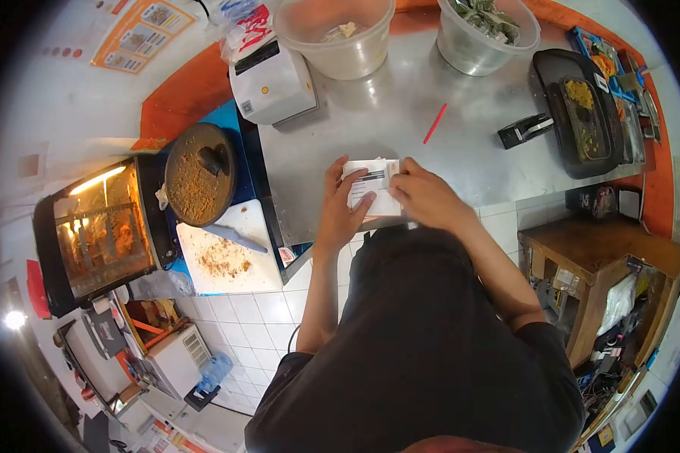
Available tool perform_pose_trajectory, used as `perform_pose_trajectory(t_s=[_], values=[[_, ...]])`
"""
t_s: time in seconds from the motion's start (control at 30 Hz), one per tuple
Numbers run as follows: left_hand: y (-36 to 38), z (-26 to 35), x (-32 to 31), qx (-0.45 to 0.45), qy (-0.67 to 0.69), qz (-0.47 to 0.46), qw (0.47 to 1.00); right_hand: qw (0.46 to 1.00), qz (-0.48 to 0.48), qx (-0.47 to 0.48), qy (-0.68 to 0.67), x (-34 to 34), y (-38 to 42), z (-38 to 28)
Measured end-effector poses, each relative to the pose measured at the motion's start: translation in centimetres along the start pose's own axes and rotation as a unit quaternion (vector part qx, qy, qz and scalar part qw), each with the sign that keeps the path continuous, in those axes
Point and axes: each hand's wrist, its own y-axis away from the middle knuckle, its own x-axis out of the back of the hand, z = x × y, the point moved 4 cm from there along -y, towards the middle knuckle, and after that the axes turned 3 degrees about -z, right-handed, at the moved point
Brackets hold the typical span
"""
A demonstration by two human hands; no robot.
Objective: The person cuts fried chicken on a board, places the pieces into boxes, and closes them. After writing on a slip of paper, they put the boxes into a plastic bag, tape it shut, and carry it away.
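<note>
A small white printed slip or packet lies at the front edge of the steel table, with dark print on its upper part. My left hand rests on its left side, fingers apart, the thumb lying across the paper. At the right side, my right hand has its fingers bent together at the edge of the paper, pinching it. Some orange shows along the lower edge of the slip. What lies beneath it is hidden.
Around the steel table are a white label printer, two plastic tubs, a red pen, a tape dispenser and a black tray. Leftward are a pan, a knife, a cutting board and a lit cabinet.
</note>
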Motion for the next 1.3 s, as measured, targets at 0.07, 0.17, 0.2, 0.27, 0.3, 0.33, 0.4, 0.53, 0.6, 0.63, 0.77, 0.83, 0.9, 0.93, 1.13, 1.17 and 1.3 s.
perform_pose_trajectory(t_s=[0.07, 0.17, 0.2, 0.27, 0.3, 0.33, 0.4, 0.53, 0.6, 0.63, 0.77, 0.83, 0.9, 0.93, 1.13, 1.17, 1.3], values=[[-0.1, 0.1, 0.1, 0.011, 0.023, -0.014, 1.0, 0.987, 0.023, -0.014, 0.158, -1.3, -1.0, -0.6], [0.0, -0.1, 0.0, 0.02, 0.029, -0.015, 0.999, 0.976, 0.036, -0.057, 0.208, -2.1, -1.9, 0.6], [0.0, -0.1, 0.1, 0.025, 0.032, -0.011, 0.999, 0.975, 0.029, -0.055, 0.211, -1.8, -1.9, 0.9], [0.0, 0.0, 0.3, 0.036, 0.034, -0.016, 0.999, 0.963, -0.002, -0.149, 0.223, 0.1, -1.5, 1.4], [0.1, -0.3, 0.2, 0.038, 0.037, -0.013, 0.998, 0.962, -0.006, -0.149, 0.228, 0.4, -1.4, 2.8], [0.2, -0.7, 0.1, 0.037, 0.052, -0.01, 0.998, 0.988, -0.027, -0.138, 0.065, -0.1, -1.3, 5.2], [0.2, -1.6, -0.2, 0.039, 0.07, -0.005, 0.997, 0.963, -0.045, -0.126, -0.233, -1.7, -0.8, 9.5], [0.6, -3.1, -0.7, 0.023, 0.134, 0.012, 0.991, 0.986, -0.055, -0.085, -0.13, -4.4, 0.2, 12.8], [0.6, -3.2, -0.8, 0.012, 0.145, 0.014, 0.989, 0.977, 0.026, -0.086, -0.194, -6.8, 0.0, 14.2], [0.9, -2.9, -0.7, 0.01, 0.165, 0.033, 0.986, 0.956, 0.106, -0.086, -0.258, -6.7, 0.0, 13.9], [2.8, -6.3, -1.8, 0.147, 0.361, 0.139, 0.91, 0.864, 0.093, -0.14, -0.474, -5.7, 0.6, 12.4], [4.6, -9.4, -3.9, 0.235, 0.437, 0.127, 0.859, 0.877, 0.054, -0.124, -0.461, -6.3, 0.5, 11.9], [5.7, -10.8, -5.6, 0.318, 0.509, 0.114, 0.792, 0.889, 0.015, -0.108, -0.444, -6.5, 0.1, 10.5], [5.8, -10.6, -6.6, 0.328, 0.552, 0.054, 0.765, 0.898, -0.026, -0.114, -0.425, -6.5, -0.5, 8.6], [6.4, -9.6, -7.4, 0.323, 0.602, -0.031, 0.73, 0.891, -0.068, -0.136, -0.428, -6.8, -0.9, 7.0], [6.0, -9.3, -7.6, 0.313, 0.604, -0.054, 0.731, 0.898, -0.074, -0.107, -0.42, -6.2, -0.4, 6.6], [6.7, -6.7, -9.8, 0.303, 0.607, -0.069, 0.732, 0.929, -0.048, -0.062, -0.363, -3.5, 4.1, 9.5]])
